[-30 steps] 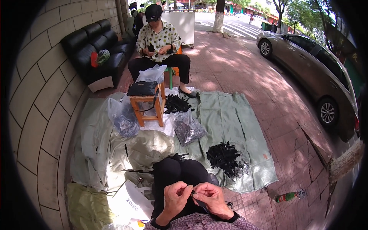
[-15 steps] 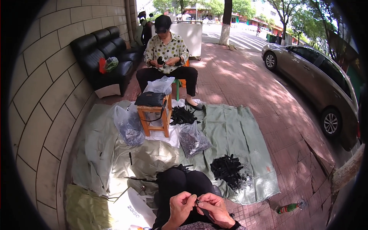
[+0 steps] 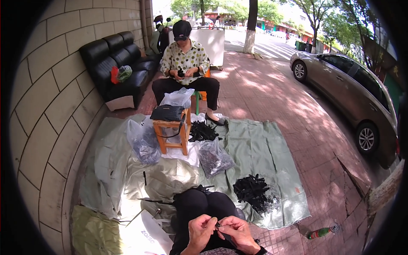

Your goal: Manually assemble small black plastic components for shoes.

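Note:
Above my lap, my left hand [image 3: 200,233] and my right hand [image 3: 238,233] are close together, thumbs and fingertips pinched on a small black strip [image 3: 218,226]. Its exact kind is too small to make out, and the fingers cover most of it. To the right of my knees lies a heap of black strips [image 3: 251,188] on the green sheet. Further off is a second pile of black strips [image 3: 203,130]. A clear plastic bag [image 3: 213,157] filled with small dark pieces rests between the two piles.
Opposite me sits a person [image 3: 185,63] handling something black. A wooden stool [image 3: 174,131] carries a black handbag [image 3: 167,113]. Another filled clear bag [image 3: 143,142] leans beside it. A white bag [image 3: 148,233] lies by my left leg, a green bottle [image 3: 318,233] at right.
My hands stay pinched on the black strip, with barely any shift. The whole view has tilted slightly; the other person's hands have moved a little.

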Available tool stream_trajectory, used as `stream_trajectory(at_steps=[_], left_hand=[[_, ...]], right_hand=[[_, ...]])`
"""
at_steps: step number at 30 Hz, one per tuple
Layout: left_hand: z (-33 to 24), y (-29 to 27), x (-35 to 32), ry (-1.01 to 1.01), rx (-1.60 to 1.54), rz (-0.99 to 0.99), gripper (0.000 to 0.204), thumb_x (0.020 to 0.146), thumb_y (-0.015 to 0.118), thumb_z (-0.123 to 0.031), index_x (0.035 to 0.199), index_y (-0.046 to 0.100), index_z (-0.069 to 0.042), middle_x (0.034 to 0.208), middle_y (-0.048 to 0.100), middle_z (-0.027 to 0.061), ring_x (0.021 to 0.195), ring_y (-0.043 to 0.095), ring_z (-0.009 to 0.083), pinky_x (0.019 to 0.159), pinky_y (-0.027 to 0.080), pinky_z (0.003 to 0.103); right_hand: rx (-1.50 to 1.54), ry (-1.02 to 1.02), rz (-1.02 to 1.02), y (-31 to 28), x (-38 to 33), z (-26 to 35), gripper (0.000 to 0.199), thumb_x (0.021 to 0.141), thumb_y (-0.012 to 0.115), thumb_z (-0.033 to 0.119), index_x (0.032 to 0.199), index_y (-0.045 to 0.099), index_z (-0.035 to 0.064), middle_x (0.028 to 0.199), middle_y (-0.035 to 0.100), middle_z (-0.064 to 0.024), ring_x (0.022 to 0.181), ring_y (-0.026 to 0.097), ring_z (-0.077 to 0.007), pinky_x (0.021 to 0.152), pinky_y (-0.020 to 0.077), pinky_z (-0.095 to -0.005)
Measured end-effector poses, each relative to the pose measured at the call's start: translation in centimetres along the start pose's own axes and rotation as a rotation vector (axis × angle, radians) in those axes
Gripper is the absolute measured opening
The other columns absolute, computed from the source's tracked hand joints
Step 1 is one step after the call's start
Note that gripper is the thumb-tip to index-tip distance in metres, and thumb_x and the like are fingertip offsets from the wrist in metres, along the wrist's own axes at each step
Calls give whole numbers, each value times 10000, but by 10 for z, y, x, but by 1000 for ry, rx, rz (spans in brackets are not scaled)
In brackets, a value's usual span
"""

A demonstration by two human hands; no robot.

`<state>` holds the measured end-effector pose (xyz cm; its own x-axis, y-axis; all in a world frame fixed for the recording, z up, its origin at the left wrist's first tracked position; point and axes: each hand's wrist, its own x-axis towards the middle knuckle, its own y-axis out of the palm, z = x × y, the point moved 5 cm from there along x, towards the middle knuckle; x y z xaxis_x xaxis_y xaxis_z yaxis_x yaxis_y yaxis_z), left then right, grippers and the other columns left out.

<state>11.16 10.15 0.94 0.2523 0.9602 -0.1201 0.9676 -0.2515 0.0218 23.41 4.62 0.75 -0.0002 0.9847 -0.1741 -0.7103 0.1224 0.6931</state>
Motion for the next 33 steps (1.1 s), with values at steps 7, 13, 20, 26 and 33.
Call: stream_trajectory(at_steps=[7,13,20,26,33], left_hand=[[-33,-12,-10,119,138,-18,222,878,624,-141,717,566,0,563,517,27,508,466,86,459,364,292],[5,-9,11,1,14,60,183,868,647,-95,737,599,24,602,595,29,499,523,43,448,392,199],[11,-17,6,74,233,148,164,869,659,-113,785,600,15,584,564,-3,511,501,22,454,384,203],[2,-29,2,211,368,71,229,861,656,-158,721,566,-1,548,512,37,489,461,76,455,373,268],[20,-27,10,-77,212,139,247,848,690,-186,742,584,11,532,501,32,478,446,70,447,373,258]], right_hand=[[-36,18,66,-2,11,-18,104,868,625,-37,969,608,-27,871,624,-72,719,597,-121,615,466,-228],[21,44,17,-14,13,-18,72,865,606,-50,933,616,-30,913,639,-131,700,596,-173,607,468,-272],[-60,83,46,-6,11,-17,46,849,626,-48,886,603,-37,853,621,-115,679,596,-178,597,478,-279],[-104,180,21,30,7,7,17,869,602,10,876,586,11,717,559,-41,630,503,-108,583,390,-220],[-122,207,-28,29,15,9,25,864,591,-9,861,589,16,708,557,-36,624,503,-100,570,388,-214]])
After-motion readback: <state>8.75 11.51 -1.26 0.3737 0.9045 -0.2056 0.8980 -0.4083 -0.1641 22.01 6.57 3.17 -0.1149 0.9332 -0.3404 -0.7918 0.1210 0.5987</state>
